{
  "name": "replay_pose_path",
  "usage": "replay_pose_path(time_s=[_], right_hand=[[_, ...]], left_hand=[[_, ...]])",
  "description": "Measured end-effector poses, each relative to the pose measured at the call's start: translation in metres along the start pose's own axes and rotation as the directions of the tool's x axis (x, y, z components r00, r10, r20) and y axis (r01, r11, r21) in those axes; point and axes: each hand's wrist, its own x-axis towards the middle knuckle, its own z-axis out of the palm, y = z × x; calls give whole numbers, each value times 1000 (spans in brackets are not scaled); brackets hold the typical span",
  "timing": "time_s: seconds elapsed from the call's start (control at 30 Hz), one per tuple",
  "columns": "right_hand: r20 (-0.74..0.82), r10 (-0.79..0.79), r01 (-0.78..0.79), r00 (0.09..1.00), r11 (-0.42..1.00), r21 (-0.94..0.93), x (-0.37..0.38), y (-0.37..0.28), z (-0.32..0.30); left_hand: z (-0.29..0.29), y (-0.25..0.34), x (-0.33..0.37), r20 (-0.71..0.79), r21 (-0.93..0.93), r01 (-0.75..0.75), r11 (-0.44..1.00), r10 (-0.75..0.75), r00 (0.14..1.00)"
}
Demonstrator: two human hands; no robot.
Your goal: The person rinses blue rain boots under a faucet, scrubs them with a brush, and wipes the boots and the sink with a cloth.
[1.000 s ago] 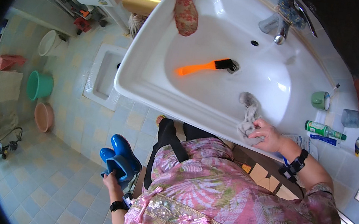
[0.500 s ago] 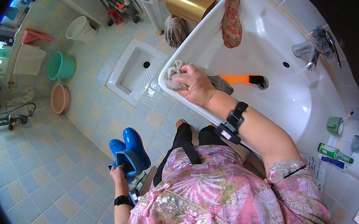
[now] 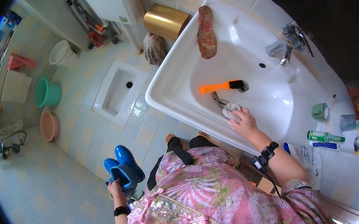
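Observation:
My left hand (image 3: 115, 188) is closed on the tops of a pair of blue rubber boots (image 3: 131, 164), holding them low on the left, above the tiled floor. Grey cloth (image 3: 231, 111) is bunched in my right hand (image 3: 245, 123), at the near side of the white sink (image 3: 163, 97). A darker, twisted end of the cloth trails into the basin. Just beyond it lies an orange-handled brush (image 3: 217, 87) with dark bristles, its head by the drain. A red-patterned insole (image 3: 207, 35) rests along the sink's far left rim.
A chrome faucet (image 3: 285, 57) stands at the sink's back right. A green mug (image 3: 319, 111) and a green bottle (image 3: 325, 137) sit to the right. Leftward are a squat toilet (image 3: 119, 92), a mop (image 3: 153, 49), a green bucket (image 3: 48, 92) and a pink basin (image 3: 49, 127).
My right hand has carried the cloth from the sink's left front corner rightward along the near side. My left hand still holds the boots. The whole view has shifted slightly.

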Motion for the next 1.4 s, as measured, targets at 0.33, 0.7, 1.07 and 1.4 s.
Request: replay_pose_path(time_s=[0.33,0.7,1.07,1.4], right_hand=[[256,408,-442,876,892,90,22,-34,-82],[283,516,-512,808,378,772,82,6,-81],[147,285,-57,947,-304,951,101,20,-129],[39,337,-15,941,-74,997,99,3,-99]], left_hand=[[-8,15,23,1,-30,32,999,-32,999],[-4,31,-46,-78,50,50,997,-46,996],[-19,-23,-32,-111,22,172,985,-169,979],[-29,-19,-16,-52,-71,112,991,-116,992]])
